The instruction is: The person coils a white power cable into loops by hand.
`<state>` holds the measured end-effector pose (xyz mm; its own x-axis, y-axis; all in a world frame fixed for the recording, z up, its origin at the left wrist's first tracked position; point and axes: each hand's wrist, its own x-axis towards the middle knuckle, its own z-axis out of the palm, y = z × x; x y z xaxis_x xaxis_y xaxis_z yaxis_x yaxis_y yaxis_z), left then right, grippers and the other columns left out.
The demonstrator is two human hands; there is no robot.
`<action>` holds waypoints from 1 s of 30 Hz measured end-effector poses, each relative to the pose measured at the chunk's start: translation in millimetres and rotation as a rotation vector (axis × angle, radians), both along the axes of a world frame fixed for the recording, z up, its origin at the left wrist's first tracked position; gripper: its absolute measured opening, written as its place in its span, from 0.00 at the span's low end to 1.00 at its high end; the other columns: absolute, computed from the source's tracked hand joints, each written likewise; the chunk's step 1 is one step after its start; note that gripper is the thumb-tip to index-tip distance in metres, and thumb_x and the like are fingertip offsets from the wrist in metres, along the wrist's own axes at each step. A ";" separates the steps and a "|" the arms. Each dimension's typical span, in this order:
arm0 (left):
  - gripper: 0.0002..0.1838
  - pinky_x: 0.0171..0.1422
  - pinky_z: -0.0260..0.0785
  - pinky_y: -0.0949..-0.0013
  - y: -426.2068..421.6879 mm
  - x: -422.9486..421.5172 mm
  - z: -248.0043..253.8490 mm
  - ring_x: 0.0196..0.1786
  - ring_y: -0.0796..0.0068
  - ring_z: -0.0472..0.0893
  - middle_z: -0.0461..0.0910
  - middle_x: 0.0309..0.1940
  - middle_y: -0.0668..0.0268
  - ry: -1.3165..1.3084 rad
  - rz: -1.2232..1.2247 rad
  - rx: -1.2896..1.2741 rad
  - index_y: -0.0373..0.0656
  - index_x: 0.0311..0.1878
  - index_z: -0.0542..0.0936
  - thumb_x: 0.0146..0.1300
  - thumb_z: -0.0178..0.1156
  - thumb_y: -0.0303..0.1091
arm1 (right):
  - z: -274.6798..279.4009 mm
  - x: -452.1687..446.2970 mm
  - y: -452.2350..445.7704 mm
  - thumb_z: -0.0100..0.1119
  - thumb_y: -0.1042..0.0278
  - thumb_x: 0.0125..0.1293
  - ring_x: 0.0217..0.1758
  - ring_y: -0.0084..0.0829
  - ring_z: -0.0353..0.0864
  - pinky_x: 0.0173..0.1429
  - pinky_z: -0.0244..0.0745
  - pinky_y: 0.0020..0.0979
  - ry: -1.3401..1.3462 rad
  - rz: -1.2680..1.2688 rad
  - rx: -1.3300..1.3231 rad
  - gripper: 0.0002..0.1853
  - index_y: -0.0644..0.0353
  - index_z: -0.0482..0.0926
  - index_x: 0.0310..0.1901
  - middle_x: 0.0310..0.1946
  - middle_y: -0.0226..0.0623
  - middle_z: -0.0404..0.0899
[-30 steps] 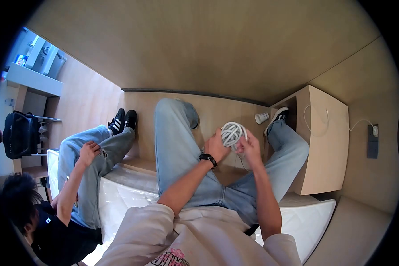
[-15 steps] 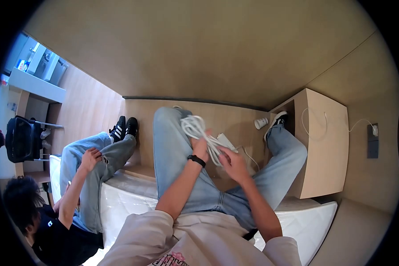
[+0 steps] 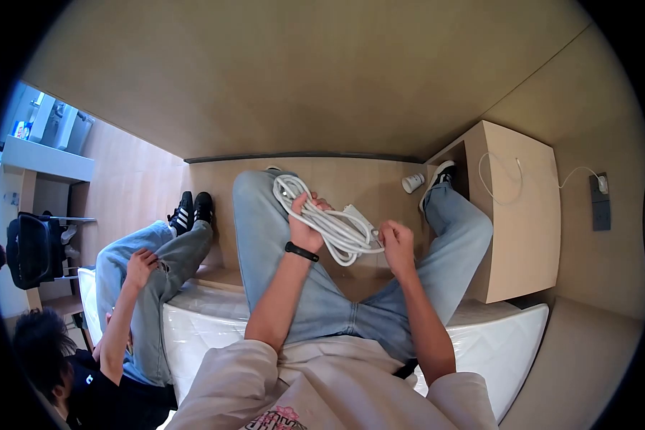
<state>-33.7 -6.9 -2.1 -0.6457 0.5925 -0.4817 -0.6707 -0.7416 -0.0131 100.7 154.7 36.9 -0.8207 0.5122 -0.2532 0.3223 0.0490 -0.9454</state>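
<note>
A long coil of white cable [image 3: 341, 233] stretches between my two hands, above the floor and between my knees. My left hand [image 3: 305, 222], with a black band on its wrist, is wrapped round the coil's left part. At the coil's right end, my right hand [image 3: 396, 242] pinches the cable between thumb and fingers. Behind the coil lies a white block [image 3: 355, 214], perhaps a power strip, partly hidden by the cable.
A white cup [image 3: 413, 183] lies on the floor near my shoe. To the right is a wooden cabinet [image 3: 524, 215] with a thin white cord, beside a wall socket [image 3: 600, 208]. Another person [image 3: 140, 301] sits at the left on the wrapped mattress [image 3: 204, 322].
The round bundle of cable has become a longer, stretched coil. My hands have moved apart, the left one leftward. The white block has come into view behind the cable.
</note>
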 end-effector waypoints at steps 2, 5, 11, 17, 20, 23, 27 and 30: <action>0.10 0.42 0.67 0.71 2.5 4.0 4.5 0.29 0.77 0.70 0.68 0.22 0.72 0.000 -0.040 0.080 0.45 0.33 0.71 0.59 0.59 0.39 | 1.2 -1.1 -1.0 0.49 0.66 0.65 0.22 0.20 0.64 0.28 0.60 0.25 0.008 0.001 0.077 0.15 0.65 0.70 0.22 0.16 0.30 0.67; 0.14 0.44 0.66 0.74 5.1 11.6 2.6 0.29 0.82 0.71 0.68 0.23 0.75 0.050 -0.106 0.181 0.43 0.38 0.71 0.59 0.60 0.42 | -5.0 1.8 -4.2 0.48 0.67 0.64 0.21 0.20 0.65 0.28 0.60 0.26 0.067 0.162 0.127 0.14 0.65 0.71 0.22 0.16 0.31 0.67; 0.16 0.41 0.66 0.77 11.1 26.0 9.4 0.27 0.85 0.71 0.68 0.23 0.77 -0.101 -0.203 0.309 0.42 0.40 0.70 0.59 0.60 0.42 | -7.7 1.9 -11.0 0.42 0.62 0.68 0.20 0.19 0.63 0.25 0.55 0.24 0.210 0.267 -0.057 0.18 0.66 0.72 0.24 0.15 0.27 0.64; 0.16 0.41 0.67 0.75 17.9 45.1 7.9 0.27 0.82 0.72 0.68 0.23 0.74 -0.234 -0.180 0.279 0.40 0.39 0.69 0.56 0.62 0.39 | -30.7 -1.9 -22.1 0.46 0.64 0.66 0.31 0.24 0.70 0.36 0.63 0.25 0.332 0.008 -0.083 0.15 0.63 0.76 0.27 0.24 0.32 0.71; 0.16 0.42 0.69 0.72 17.8 44.5 -0.2 0.27 0.80 0.72 0.68 0.23 0.73 -0.268 -0.157 0.190 0.40 0.39 0.69 0.54 0.62 0.38 | -55.3 -2.8 -29.0 0.46 0.61 0.68 0.37 0.25 0.71 0.45 0.66 0.25 0.121 -0.136 -0.341 0.13 0.59 0.78 0.35 0.35 0.32 0.74; 0.14 0.44 0.71 0.70 19.1 44.8 3.0 0.26 0.78 0.72 0.68 0.21 0.72 -0.257 -0.213 0.138 0.42 0.35 0.69 0.54 0.62 0.39 | -54.1 -2.4 -31.3 0.47 0.55 0.68 0.37 0.24 0.79 0.43 0.78 0.26 -0.099 -0.132 -0.882 0.17 0.59 0.76 0.46 0.37 0.33 0.79; 0.19 0.43 0.74 0.69 22.3 49.6 5.9 0.30 0.73 0.77 0.74 0.27 0.69 0.053 -0.400 -0.348 0.40 0.45 0.72 0.55 0.62 0.41 | -8.4 -9.2 -30.1 0.48 0.44 0.68 0.47 0.21 0.77 0.47 0.75 0.26 -0.243 0.120 -1.165 0.25 0.50 0.70 0.60 0.47 0.31 0.77; 0.15 0.40 0.75 0.67 26.2 52.7 -1.1 0.33 0.71 0.79 0.77 0.30 0.67 0.261 -0.494 -0.387 0.40 0.44 0.74 0.59 0.61 0.38 | -14.2 -8.9 -21.0 0.56 0.43 0.62 0.50 0.27 0.77 0.53 0.74 0.29 -0.401 0.185 -1.089 0.34 0.52 0.64 0.64 0.51 0.35 0.75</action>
